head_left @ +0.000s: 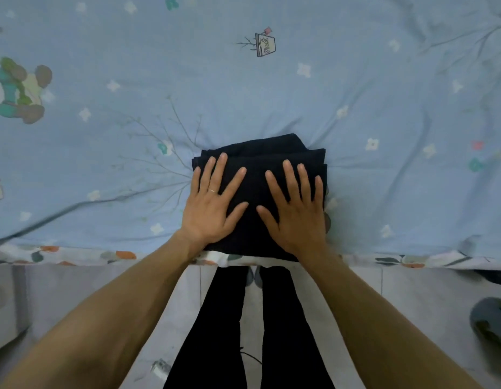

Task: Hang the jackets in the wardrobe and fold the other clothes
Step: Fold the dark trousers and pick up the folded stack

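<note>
A dark folded garment (260,153) lies in a thick square stack on the light blue bedsheet (243,88), close to the bed's near edge. My left hand (212,203) lies flat on its left half with fingers spread and straight; a ring shows on one finger. My right hand (295,209) presses flat on the right half, fingers spread too. Neither hand grips the cloth. The sheet is dented and creased around the stack.
The bed fills the upper two thirds; its patterned edge (75,255) runs across the frame. Below it are pale floor tiles (412,299), my legs in black trousers (224,318), a grey slipper-like object (490,321) at the right and a white object (4,304) at the left.
</note>
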`<state>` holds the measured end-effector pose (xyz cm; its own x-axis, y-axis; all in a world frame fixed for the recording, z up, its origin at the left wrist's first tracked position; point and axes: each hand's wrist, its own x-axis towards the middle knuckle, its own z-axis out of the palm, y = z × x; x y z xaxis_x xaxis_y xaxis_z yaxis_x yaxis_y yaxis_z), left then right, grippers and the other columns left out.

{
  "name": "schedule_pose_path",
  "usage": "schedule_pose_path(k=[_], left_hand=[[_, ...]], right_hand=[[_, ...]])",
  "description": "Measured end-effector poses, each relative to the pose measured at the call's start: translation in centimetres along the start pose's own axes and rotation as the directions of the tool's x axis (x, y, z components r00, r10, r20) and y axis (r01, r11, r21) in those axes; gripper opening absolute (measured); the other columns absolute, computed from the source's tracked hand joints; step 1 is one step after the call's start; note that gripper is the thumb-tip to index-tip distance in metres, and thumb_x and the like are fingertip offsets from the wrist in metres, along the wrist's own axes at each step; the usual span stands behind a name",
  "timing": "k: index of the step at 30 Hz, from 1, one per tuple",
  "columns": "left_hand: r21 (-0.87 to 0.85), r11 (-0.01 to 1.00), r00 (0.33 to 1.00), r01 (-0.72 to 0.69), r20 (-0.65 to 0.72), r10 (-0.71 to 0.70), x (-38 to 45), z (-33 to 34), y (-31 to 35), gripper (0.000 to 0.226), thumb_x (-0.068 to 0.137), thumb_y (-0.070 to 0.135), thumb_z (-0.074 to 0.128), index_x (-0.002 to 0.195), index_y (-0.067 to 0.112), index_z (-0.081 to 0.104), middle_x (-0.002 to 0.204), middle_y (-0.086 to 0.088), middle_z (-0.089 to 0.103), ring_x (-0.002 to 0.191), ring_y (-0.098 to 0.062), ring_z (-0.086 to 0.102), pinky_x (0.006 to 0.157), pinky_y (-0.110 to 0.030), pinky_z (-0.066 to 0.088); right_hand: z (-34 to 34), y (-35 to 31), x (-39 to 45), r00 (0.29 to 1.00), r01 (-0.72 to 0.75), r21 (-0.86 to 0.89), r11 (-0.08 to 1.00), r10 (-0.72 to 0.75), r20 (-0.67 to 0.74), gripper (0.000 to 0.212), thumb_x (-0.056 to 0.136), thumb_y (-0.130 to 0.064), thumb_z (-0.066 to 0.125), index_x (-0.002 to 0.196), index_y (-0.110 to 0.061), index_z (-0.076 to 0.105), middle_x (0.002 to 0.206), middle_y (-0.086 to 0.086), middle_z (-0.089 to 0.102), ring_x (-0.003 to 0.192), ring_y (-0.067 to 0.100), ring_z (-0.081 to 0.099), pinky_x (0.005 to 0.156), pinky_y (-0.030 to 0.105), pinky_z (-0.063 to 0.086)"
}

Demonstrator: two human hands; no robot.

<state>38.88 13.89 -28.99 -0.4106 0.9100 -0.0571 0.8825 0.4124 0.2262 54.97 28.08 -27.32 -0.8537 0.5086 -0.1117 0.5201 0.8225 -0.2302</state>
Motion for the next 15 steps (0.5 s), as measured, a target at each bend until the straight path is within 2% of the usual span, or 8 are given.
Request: schedule_pose_path(k=[2, 3, 5, 6, 8, 11, 13, 15], left_hand=[[-0.108, 0.972, 0.974, 0.208, -0.070, -0.216, -0.4, -1.2, 0.8, 0.071, 0.096, 0.053, 0.046, 0.155, 0.020, 0.023, 0.162, -0.017, 0.012, 0.149, -0.035, 0.012, 0.121, -0.048, 0.006], [-0.218, 0.901, 0.914, 0.375, -0.075, -0.399, -0.5, -1.9, 1.2, 0.077, 0.092, 0.055, 0.054, 0.153, 0.018, 0.026, 0.158, -0.016, 0.019, 0.146, -0.033, 0.020, 0.119, -0.045, 0.015], [-0.491, 0.557, 0.673, 0.670, 0.085, -0.735, -0.6, -3.5, 1.6, 0.088, 0.075, 0.065, 0.071, 0.144, 0.021, 0.036, 0.144, -0.003, 0.040, 0.132, -0.020, 0.040, 0.109, -0.033, 0.034], [-0.571, 0.367, 0.569, 0.734, 0.223, -0.792, -0.7, -4.3, 1.6, 0.086, 0.067, 0.067, 0.076, 0.134, 0.023, 0.045, 0.131, 0.004, 0.051, 0.120, -0.014, 0.051, 0.099, -0.027, 0.043], [-0.611, 0.108, 0.486, 0.785, 0.498, -0.718, -0.3, -6.1, 0.8, 0.066, 0.064, 0.057, 0.083, 0.115, 0.024, 0.059, 0.110, 0.009, 0.066, 0.100, -0.011, 0.065, 0.083, -0.026, 0.053], [-0.520, -0.014, 0.451, 0.854, 0.754, -0.478, 0.8, -8.1, -0.9, 0.039, 0.072, 0.024, 0.084, 0.107, 0.017, 0.068, 0.109, -0.003, 0.074, 0.097, -0.019, 0.071, 0.092, -0.038, 0.055], [-0.497, -0.060, 0.444, 0.866, 0.819, -0.364, 1.5, -10.2, -1.4, 0.035, 0.077, 0.009, 0.079, 0.109, 0.013, 0.067, 0.115, -0.007, 0.072, 0.103, -0.024, 0.069, 0.097, -0.039, 0.052], [-0.514, -0.090, 0.455, 0.853, 0.817, -0.355, 1.6, -12.8, -1.4, 0.033, 0.080, 0.001, 0.074, 0.111, 0.011, 0.066, 0.117, -0.008, 0.070, 0.107, -0.026, 0.067, 0.093, -0.037, 0.052]], right_hand=[[-1.1, -0.1, -0.4, 0.992, -0.106, 0.110, 0.988, 0.112, -0.057, 0.069, 0.098, -0.053, 0.044, 0.153, -0.013, 0.033, 0.159, 0.020, 0.022, 0.147, 0.039, 0.020, 0.120, 0.053, 0.014], [-1.6, -0.3, -0.6, 0.974, -0.201, 0.186, 0.962, 0.216, -0.066, 0.071, 0.097, -0.049, 0.050, 0.152, -0.008, 0.033, 0.158, 0.022, 0.024, 0.145, 0.039, 0.023, 0.119, 0.052, 0.018], [-2.7, -0.7, -0.9, 0.880, -0.447, 0.394, 0.804, 0.473, 0.032, 0.082, 0.092, -0.045, 0.061, 0.153, -0.006, 0.024, 0.155, 0.020, 0.026, 0.141, 0.036, 0.027, 0.116, 0.049, 0.026], [-3.3, -1.1, -1.1, 0.814, -0.549, 0.489, 0.678, 0.566, 0.130, 0.087, 0.088, -0.044, 0.066, 0.154, -0.008, 0.021, 0.152, 0.017, 0.030, 0.138, 0.032, 0.030, 0.113, 0.046, 0.030], [-4.9, -1.3, -0.9, 0.694, -0.671, 0.594, 0.443, 0.657, 0.294, 0.086, 0.082, -0.039, 0.073, 0.149, -0.011, 0.027, 0.139, 0.011, 0.043, 0.128, 0.027, 0.041, 0.105, 0.042, 0.041], [-7.0, -0.2, 0.3, 0.549, -0.791, 0.580, 0.194, 0.643, 0.533, 0.060, 0.077, -0.031, 0.074, 0.126, -0.011, 0.044, 0.117, 0.006, 0.056, 0.107, 0.027, 0.057, 0.086, 0.039, 0.051], [-9.0, 0.3, 0.9, 0.524, -0.827, 0.539, 0.162, 0.571, 0.632, 0.050, 0.076, -0.025, 0.070, 0.118, -0.012, 0.046, 0.113, 0.007, 0.058, 0.097, 0.024, 0.059, 0.079, 0.036, 0.051], [-11.7, -0.1, 1.1, 0.592, -0.790, 0.573, 0.216, 0.510, 0.624, 0.042, 0.076, -0.018, 0.067, 0.114, -0.014, 0.049, 0.112, 0.007, 0.060, 0.093, 0.020, 0.060, 0.074, 0.033, 0.051]])
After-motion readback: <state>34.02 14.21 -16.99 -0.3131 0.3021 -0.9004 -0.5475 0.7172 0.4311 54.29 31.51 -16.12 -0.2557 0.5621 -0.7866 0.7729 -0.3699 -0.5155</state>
